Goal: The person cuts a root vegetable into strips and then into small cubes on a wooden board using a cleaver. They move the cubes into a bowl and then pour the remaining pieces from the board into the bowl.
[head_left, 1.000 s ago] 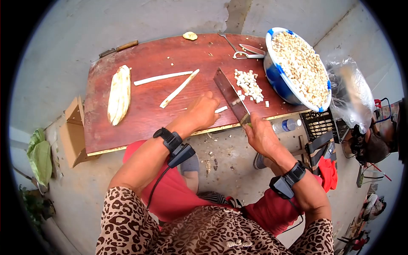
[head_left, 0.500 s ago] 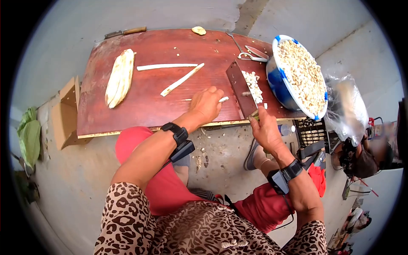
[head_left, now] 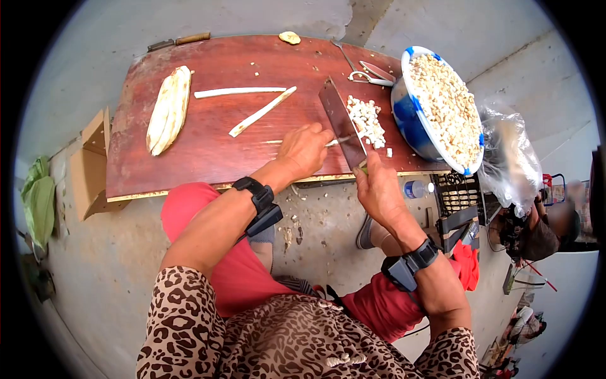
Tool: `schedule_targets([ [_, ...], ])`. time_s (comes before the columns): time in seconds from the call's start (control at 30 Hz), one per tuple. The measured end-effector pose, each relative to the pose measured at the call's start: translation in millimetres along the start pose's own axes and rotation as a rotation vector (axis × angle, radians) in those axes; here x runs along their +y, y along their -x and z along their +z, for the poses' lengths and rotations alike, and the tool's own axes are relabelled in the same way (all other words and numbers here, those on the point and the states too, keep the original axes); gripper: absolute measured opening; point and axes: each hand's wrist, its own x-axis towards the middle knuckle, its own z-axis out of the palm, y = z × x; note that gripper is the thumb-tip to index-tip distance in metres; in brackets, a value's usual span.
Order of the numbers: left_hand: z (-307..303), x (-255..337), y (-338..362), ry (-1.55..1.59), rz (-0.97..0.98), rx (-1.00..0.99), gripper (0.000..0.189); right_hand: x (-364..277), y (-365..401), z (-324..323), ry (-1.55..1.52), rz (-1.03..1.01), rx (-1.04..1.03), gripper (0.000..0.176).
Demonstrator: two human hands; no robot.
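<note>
My left hand presses a thin pale vegetable strip against the red wooden board, fingers curled over it. The strip's end pokes out at the fingertips, by the blade. In my right hand is the handle of a cleaver, its wide blade standing on edge at that end. Just right of the blade lies a heap of diced pale pieces. Two longer strips, one lying flat and one slanted, rest left of my hands. A large peeled vegetable piece lies farther left.
A blue-and-white basin full of diced pieces stands at the board's right end. Beside it lie a peeler and a knife-like tool. A wooden-handled knife lies at the far left edge. Below are a bottle and a black crate.
The cleaver has moved left, from beside the diced heap to the strip's end. My left hand stays on the strip. The whole view has shifted slightly.
</note>
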Motion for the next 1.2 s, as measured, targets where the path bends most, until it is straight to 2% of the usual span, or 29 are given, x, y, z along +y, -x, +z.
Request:
schedule_targets([
  [0.2, 1, 3, -2, -0.017, -0.01, -0.005, 0.022, -6, 2, -3, 0.006, -0.074, 0.024, 0.021],
  [0.5, -2, 8, -2, -0.04, -0.025, -0.043, 0.018, -2, -3, 16, 0.09, -0.007, -0.046, 0.02],
  [0.6, -2, 6, 0, -0.035, -0.003, -0.026, 0.024, -4, -3, 19, 0.115, -0.041, -0.007, 0.02],
  [0.9, -2, 5, -1, -0.009, -0.02, -0.017, 0.022, -8, -5, 1, 0.003, -0.048, 0.036, 0.019],
  [1.0, -5, 10, -1, -0.018, -0.066, -0.042, 0.02, -14, -2, 0, 0.016, -0.032, -0.018, 0.019],
  [1.1, -3, 7, 0, -0.01, -0.043, -0.033, 0.022, -12, -4, 6, 0.017, -0.022, -0.055, 0.019],
  [1.2, -2, 6, 0, 0.013, -0.052, -0.043, 0.023, -4, -7, 21, 0.05, -0.043, 0.0, 0.019],
])
